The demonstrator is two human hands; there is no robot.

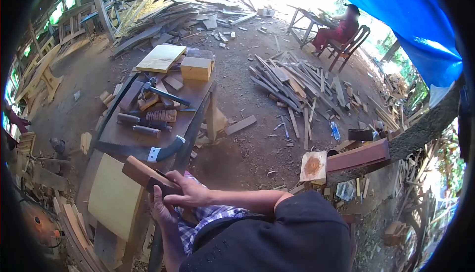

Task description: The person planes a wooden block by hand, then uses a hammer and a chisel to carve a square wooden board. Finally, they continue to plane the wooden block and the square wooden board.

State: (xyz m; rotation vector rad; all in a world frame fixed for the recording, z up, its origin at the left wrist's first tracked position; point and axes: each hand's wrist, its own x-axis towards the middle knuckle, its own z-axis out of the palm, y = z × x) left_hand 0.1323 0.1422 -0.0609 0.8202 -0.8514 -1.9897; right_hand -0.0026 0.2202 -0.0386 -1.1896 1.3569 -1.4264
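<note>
A brown wooden block [137, 171] with a paler top face is held in front of my body, over the near edge of the workbench [111, 143]. My right hand [190, 191] grips its near end, where a dark flat piece [167, 187] shows under the fingers. My left hand [164, 211] closes on the same end from below, thumb up along the side. Just beyond lies a handsaw [166, 149] with a dark grip. Left of the hands, a pale board [113, 198] rests on the bench.
Farther up the bench are a hammer [166, 94], dark-handled tools [146, 123] and wood blocks [196, 68]. Scrap wood piles [292, 81] lie on the dirt floor. At right, a reddish beam [358, 156] lies by a log. A person [344, 29] sits in a chair at the back.
</note>
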